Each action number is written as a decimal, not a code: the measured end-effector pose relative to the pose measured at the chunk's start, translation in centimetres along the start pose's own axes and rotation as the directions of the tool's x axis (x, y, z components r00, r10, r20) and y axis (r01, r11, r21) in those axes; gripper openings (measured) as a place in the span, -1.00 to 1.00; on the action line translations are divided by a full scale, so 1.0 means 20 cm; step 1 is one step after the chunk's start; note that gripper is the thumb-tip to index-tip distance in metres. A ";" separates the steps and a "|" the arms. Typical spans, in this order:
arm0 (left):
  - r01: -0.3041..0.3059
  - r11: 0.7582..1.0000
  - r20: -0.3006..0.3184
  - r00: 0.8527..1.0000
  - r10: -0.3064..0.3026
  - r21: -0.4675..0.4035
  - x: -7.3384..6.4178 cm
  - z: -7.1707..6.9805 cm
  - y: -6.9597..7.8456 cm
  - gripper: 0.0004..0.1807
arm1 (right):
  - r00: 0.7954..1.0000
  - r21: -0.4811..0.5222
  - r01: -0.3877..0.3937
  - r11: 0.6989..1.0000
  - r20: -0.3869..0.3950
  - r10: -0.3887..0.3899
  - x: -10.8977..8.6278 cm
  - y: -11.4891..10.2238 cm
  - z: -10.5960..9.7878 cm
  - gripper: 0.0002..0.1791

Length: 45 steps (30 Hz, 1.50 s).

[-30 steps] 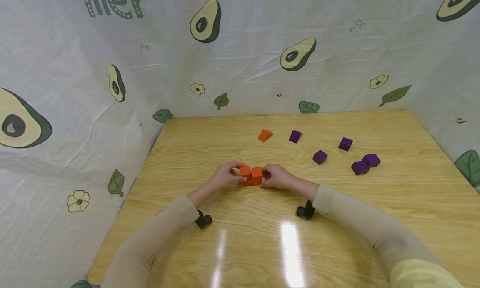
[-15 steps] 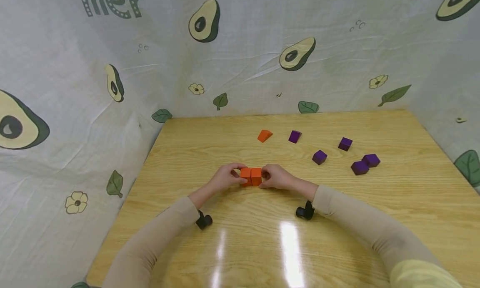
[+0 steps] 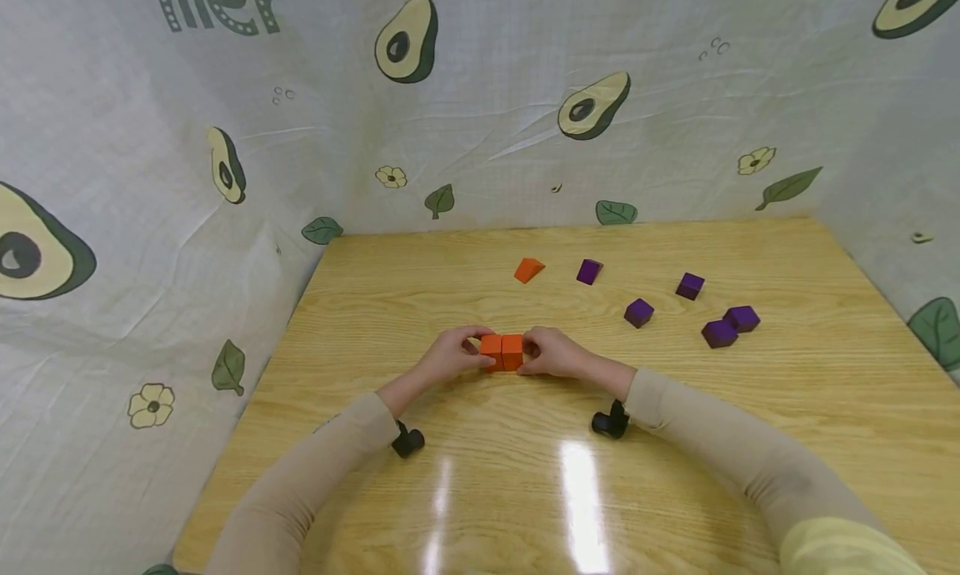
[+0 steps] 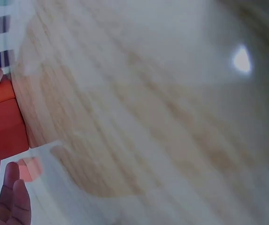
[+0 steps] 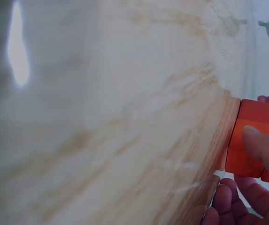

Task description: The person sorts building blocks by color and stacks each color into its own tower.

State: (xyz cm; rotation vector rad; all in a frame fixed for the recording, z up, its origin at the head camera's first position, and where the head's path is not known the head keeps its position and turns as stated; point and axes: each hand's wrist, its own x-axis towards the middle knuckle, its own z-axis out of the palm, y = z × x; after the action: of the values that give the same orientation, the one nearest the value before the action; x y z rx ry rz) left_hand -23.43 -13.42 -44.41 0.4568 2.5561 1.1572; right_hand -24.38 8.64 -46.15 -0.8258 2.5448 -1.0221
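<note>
Orange cube blocks form a compact group near the table's middle. Two tops show side by side in the head view, a left orange block (image 3: 491, 347) and a right orange block (image 3: 512, 348), with almost no gap between them. My left hand (image 3: 453, 352) pinches the left one, fingers behind and thumb in front. From the other side, my right hand (image 3: 555, 352) grips the right one. In the right wrist view a thumb (image 5: 265, 149) lies against the orange block's face (image 5: 241, 152). Joined orange faces (image 4: 6, 123) appear in the left wrist view. Parts are hidden by fingers.
Farther back lie an orange wedge (image 3: 528, 270) and a purple block (image 3: 589, 272). To the right are several more purple blocks, including a purple cube (image 3: 639, 312) and two touching ones (image 3: 720, 334). An avocado-print cloth (image 3: 480, 142) hangs behind the wooden table (image 3: 510, 492).
The left orange block has shifted slightly right and toward me, closing the gap to the right one. Between half a second ago and now both hands stay nearly still.
</note>
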 end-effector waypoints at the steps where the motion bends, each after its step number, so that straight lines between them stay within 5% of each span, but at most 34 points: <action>1: -0.001 1.000 -0.002 1.000 0.001 0.007 0.00 0.00 0.00 -0.50 | 1.000 0.003 0.003 1.000 0.003 -0.003 0.00 0.00 0.00 -0.72; 9: 0.031 0.998 0.004 1.000 -0.031 0.047 -0.01 0.00 -0.03 -0.45 | 0.999 0.102 -0.011 0.995 0.042 0.006 -0.01 -0.01 -0.01 -0.49; 24: 0.058 0.990 -0.007 0.998 -0.058 0.129 -0.01 0.01 -0.03 -0.55 | 1.000 0.092 -0.006 0.996 0.024 0.004 -0.02 -0.02 -0.02 -0.67; 32: -0.029 0.978 0.028 0.999 0.024 0.206 -0.01 0.01 -0.03 -0.59 | 1.000 0.080 0.001 0.997 0.014 -0.002 -0.02 -0.02 -0.02 -0.68; 45: -0.033 0.976 0.034 0.999 0.026 0.213 0.00 0.01 -0.04 -0.58 | 1.000 0.058 0.017 0.998 0.014 -0.018 -0.02 -0.01 -0.03 -0.70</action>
State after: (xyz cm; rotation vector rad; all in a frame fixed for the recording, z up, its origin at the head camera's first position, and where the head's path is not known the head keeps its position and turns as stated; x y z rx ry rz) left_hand -23.48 -13.80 -45.08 0.5594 2.6666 0.8797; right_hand -24.20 9.05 -45.54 -0.8384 2.4878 -1.0853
